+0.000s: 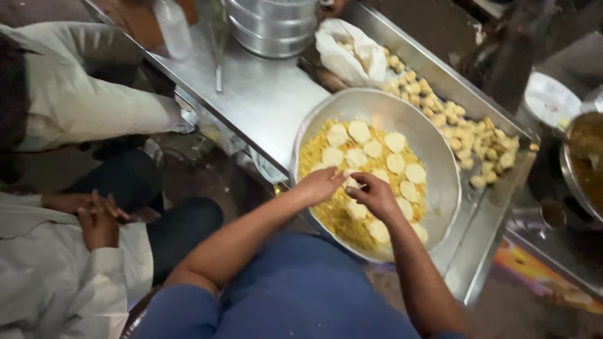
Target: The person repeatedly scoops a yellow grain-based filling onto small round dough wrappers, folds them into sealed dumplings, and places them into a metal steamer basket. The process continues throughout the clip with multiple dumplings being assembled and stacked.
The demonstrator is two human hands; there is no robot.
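Dough discs (359, 130), pale and round, are laid out across a bed of yellow crumbly stuff (333, 213) inside a big steel bowl (433, 141) that sits on the steel counter (264, 100). Both of the person's hands are down in the near side of that bowl: the left hand (320, 184) lies mostly flat with its fingers spread on the yellow mix, and the right hand (375, 194) has its fingers curled in, pinching at what looks like one disc at the fingertips, though I can't really tell if it's properly gripped.

As for progress, I'd say there's a good number of discs already spread over the mix, with gaps of bare yellow showing along the left edge, and the right part of the bowl is plain metal.

Beyond the bowl there's a heap of small pale lumps (465, 132) in the counter's trough, a white bag (352, 53) lying open by it, and a stack of steel pots (270, 25) further back. Off to the left, other people in light sleeves (81, 100) are sitting, one with clasped hands (97, 216) in the lap.
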